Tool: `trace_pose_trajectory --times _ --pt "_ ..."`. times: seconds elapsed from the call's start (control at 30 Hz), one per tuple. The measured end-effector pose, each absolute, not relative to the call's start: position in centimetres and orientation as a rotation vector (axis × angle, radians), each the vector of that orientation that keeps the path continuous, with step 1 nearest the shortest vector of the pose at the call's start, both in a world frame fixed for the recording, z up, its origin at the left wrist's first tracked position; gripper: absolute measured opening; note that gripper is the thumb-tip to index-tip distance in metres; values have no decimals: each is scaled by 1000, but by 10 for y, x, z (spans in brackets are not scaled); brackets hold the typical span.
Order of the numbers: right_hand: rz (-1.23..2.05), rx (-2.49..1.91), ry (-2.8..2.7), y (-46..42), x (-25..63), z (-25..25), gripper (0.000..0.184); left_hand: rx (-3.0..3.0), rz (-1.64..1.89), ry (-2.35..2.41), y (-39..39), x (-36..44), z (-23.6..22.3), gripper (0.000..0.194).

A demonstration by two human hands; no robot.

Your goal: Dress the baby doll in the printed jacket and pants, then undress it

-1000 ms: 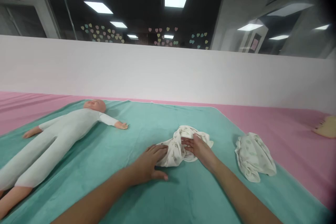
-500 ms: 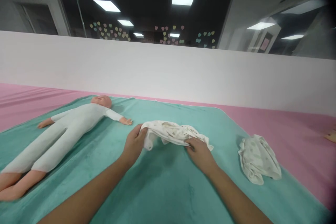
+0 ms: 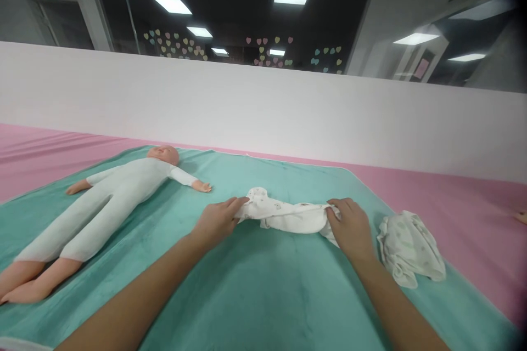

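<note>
Centrally, a printed white cloth (image 3: 292,217) is pinched near either end by fingers of left hand (image 3: 218,220) and right hand (image 3: 354,230), seemingly to be held extended; doll (image 3: 129,182), frame left, and crumpled cloth (image 3: 411,247), lower right, are placed aside, apparently for working room.

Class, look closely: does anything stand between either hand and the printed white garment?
Nothing visible does: the left hand and right hand grip the printed white garment directly, toward opposite ends.

Doll (image 3: 127,185) left on blanket (image 3: 263,296), cloth (image 3: 294,217) centre, bundle (image 3: 411,247) right
</note>
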State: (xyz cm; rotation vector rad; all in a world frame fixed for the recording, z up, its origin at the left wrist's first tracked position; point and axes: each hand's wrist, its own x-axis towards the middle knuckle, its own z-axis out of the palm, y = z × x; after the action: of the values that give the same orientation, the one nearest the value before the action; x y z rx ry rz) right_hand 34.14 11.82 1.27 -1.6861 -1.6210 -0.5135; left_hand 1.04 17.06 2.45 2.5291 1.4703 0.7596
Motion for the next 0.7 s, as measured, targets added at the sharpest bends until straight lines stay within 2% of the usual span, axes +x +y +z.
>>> trace_pose_trajectory --times 0.07,0.13,0.27,0.37,0.4,0.5,0.63,0.7 --pt "-524 -1775 -1568 121 353 10 24 2531 785 1507 175 7 21 35" --pt "-402 -1895 -1435 121 364 7 25 2368 897 1608 181 2 18 32" --pt "-187 -2075 -1194 121 381 7 32 1887 1184 1687 194 -9 21 27" --pt "-130 -2039 -1112 122 389 7 38 1432 1344 1569 196 -14 26 13" --pt "-100 -2010 -1080 123 390 6 38 1284 1357 1491 196 -15 28 9" --pt "52 -1905 -971 125 391 1 39 991 1309 1246 195 -18 31 19" --pt "336 -1739 -854 126 388 -4 35 871 1186 1059 199 -20 30 9" --pt "523 -1598 -790 126 383 -3 29 841 1134 936 200 -19 29 12"
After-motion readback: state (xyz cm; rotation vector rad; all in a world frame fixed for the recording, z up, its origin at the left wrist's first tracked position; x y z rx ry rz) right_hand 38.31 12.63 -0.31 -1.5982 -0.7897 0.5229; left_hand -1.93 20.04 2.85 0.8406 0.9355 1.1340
